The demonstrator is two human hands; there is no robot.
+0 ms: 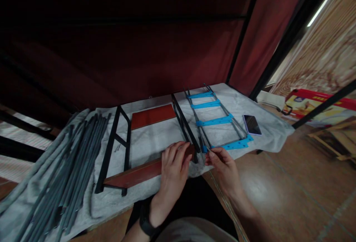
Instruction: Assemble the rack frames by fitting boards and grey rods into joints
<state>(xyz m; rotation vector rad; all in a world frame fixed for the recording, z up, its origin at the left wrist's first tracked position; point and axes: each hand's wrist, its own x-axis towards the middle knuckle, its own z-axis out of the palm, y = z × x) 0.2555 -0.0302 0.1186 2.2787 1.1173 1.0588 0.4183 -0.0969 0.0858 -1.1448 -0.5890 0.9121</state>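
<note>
My left hand [174, 168] is closed over the right end of a reddish-brown board [133, 175], which spans the near side of two black metal side frames [112, 149]. A second reddish-brown board [152, 116] lies farther back between these frames. Just right of the right-hand black frame [185, 123], my right hand [222, 164] is pinched shut at the near end of a thin grey rod. Whatever sits between its fingertips is too small to make out. Beyond it lies a ladder-like rack of thin grey rods [204, 134] joined by several blue crosspieces [214, 121].
Grey tubes [80, 160] lie in a pile at the left on the grey cloth [150, 142]. A few small screws [117, 148] lie inside the left black frame. At the right is a phone [252, 125]. Dark bars and a red panel [167, 60] stand behind.
</note>
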